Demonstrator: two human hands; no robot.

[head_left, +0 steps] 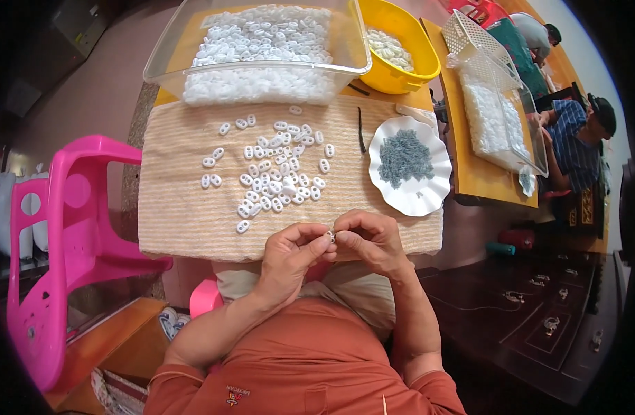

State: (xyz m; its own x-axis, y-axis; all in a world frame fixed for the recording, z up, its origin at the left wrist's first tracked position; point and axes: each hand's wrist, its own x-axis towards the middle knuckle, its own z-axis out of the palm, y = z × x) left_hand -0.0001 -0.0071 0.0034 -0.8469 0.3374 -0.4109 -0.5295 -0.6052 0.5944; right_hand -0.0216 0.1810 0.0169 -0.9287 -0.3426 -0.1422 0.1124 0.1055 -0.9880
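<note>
My left hand point(293, 256) and my right hand point(372, 241) meet at the near edge of the cloth-covered table. Thumbs and fingertips of both pinch a small white oval piece point(330, 236) between them. Fingers cover most of it, and a darker bit shows on it. Beyond my hands, many white oval plastic pieces with two holes point(276, 181) lie loosely spread on the striped cloth point(179, 207). On the right, a white scalloped plate point(421, 202) holds a heap of small grey-blue translucent parts point(405, 158).
A clear plastic bin point(262, 68) full of white pieces stands at the back, beside a yellow basin point(428, 62) with paler pieces. Dark strips point(361, 131) lie near the plate. A pink chair point(61, 256) is at left. Other people point(573, 138) sit at another table point(497, 188), right.
</note>
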